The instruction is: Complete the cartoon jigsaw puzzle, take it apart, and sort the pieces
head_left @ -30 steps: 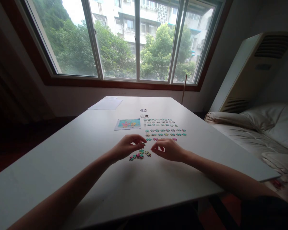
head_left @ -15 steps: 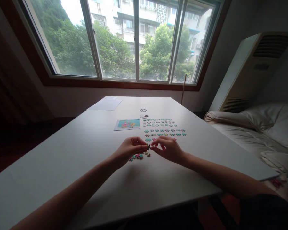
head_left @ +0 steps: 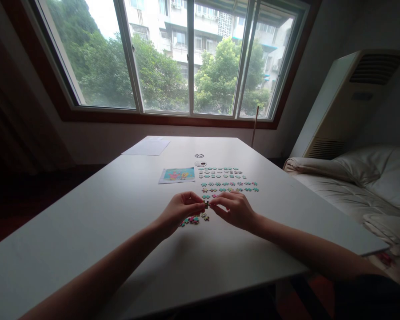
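A small dark jigsaw puzzle piece (head_left: 206, 204) is pinched between the thumb and fingers of my left hand (head_left: 182, 211), just above the table. From the other side, the thumb and fingertips of my right hand (head_left: 235, 209) close in on the same piece and appear to touch its right edge. Below my left hand lies a loose pile of colourful puzzle pieces (head_left: 190, 220), with a few yellowish ones (head_left: 205, 217) beside it. Beyond my hands, rows of separate puzzle pieces (head_left: 230, 184) are laid out; my right hand hides part of the nearest row.
A picture sheet (head_left: 177, 175) lies left of the rows. Behind it are two round flat items (head_left: 200, 164) and a white paper (head_left: 146, 147) on the white table (head_left: 103, 213). A pale sofa (head_left: 350, 186) stands at the right, a window beyond the table.
My right fingers have straightened a little and drawn together at the piece. My left hand keeps its pinch. The whole view has shifted slightly.
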